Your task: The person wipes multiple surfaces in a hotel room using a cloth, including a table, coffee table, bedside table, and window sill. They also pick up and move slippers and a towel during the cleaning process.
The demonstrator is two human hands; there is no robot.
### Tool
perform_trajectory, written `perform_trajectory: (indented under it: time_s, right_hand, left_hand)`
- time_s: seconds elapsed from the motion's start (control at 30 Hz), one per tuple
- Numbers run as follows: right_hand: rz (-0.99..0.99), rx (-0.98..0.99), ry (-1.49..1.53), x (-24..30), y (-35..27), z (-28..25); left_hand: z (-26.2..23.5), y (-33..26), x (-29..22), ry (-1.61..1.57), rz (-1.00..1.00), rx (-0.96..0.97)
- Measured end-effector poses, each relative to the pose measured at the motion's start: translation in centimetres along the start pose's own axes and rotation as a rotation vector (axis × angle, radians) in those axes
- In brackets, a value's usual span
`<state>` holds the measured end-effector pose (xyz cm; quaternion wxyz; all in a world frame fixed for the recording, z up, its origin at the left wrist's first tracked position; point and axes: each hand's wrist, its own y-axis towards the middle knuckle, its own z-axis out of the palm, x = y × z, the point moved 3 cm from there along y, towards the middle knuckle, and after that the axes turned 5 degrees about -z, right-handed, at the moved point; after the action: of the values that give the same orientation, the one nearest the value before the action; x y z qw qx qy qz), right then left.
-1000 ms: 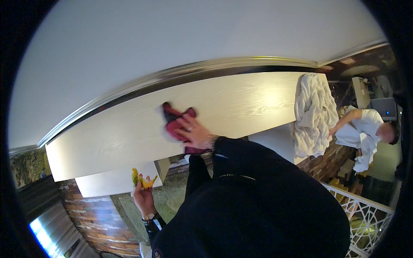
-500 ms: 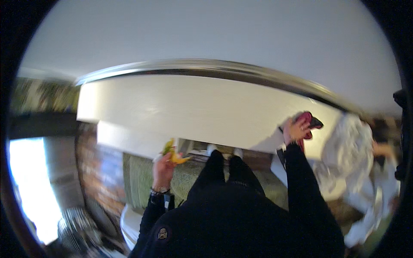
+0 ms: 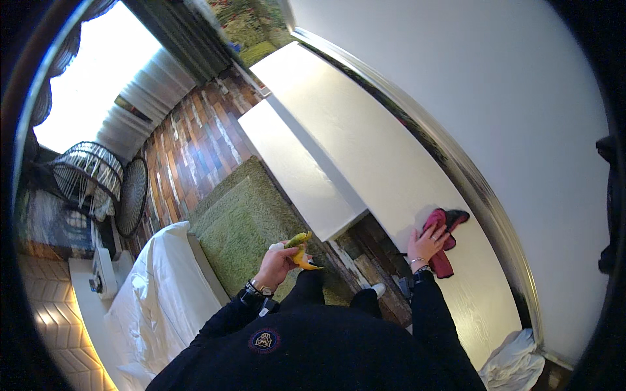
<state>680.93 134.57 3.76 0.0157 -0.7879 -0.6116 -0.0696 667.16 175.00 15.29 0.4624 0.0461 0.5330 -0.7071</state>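
Note:
My right hand (image 3: pixel 427 246) lies on a dark red and black cloth (image 3: pixel 440 264) on top of a long white tabletop (image 3: pixel 365 150). Its fingers are stretched out over the cloth, pressing it to the surface. Closer to my body, my left hand (image 3: pixel 277 266) is closed around a small yellow and green object (image 3: pixel 303 257) with a pointed yellow end; its exact kind I cannot make out. That hand hovers over the floor near the corner of a lower white table section (image 3: pixel 306 173).
A silver-edged trim (image 3: pixel 456 173) runs along the tabletop's far side, by the wall. White crumpled fabric (image 3: pixel 515 362) sits at the lower right. To the left are a green rug (image 3: pixel 241 208), a white-covered bed (image 3: pixel 166 287) and a dark wicker chair (image 3: pixel 91 173).
The view has swung left, bringing the bed, rug and window into fuller sight. My right hand stays on the cloth, my left still grips the yellow and green object.

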Motion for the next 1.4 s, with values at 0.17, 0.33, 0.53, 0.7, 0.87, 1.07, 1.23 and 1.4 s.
perform_trajectory:
  time_s: [0.17, 0.33, 0.53, 0.7, 0.87, 1.07, 1.23, 1.4]
  right_hand:
    - [0.232, -0.051, -0.086, 5.9, 1.7, 4.6]
    - [-0.065, -0.157, 0.024, 18.0, 5.3, 6.3]
    - [-0.634, -0.239, 0.178, 29.3, 3.3, 7.0]
    - [-0.657, 0.055, 0.141, 30.0, 0.2, 16.4]
    - [0.563, 0.443, 0.272, 30.4, -1.8, 31.0]
    - [-0.136, -0.052, 0.471, 58.1, 5.8, 33.8]
    - [-1.114, 0.242, 0.41, 81.7, 14.5, 33.3]
    - [-0.541, 0.633, 0.929, 92.1, 28.1, 35.8]
  left_hand:
    - [-11.6, -0.4, -5.1, -0.106, 0.116, -0.053]
    - [-22.0, -2.5, -11.6, -0.202, 0.253, -0.147]
    - [-26.5, -1.1, -13.8, -0.294, 0.211, -0.271]
    - [-29.3, 1.4, -15.6, -0.25, 0.1, -0.296]
    - [-33.7, 6.3, -21.3, -0.229, 0.051, -0.4]
    - [-35.3, 15.9, -31.6, -0.205, -0.078, -0.386]
    - [-35.6, 22.5, -38.2, -0.233, 0.014, -0.426]
    - [-37.0, 25.1, -39.7, -0.269, -0.094, -0.479]
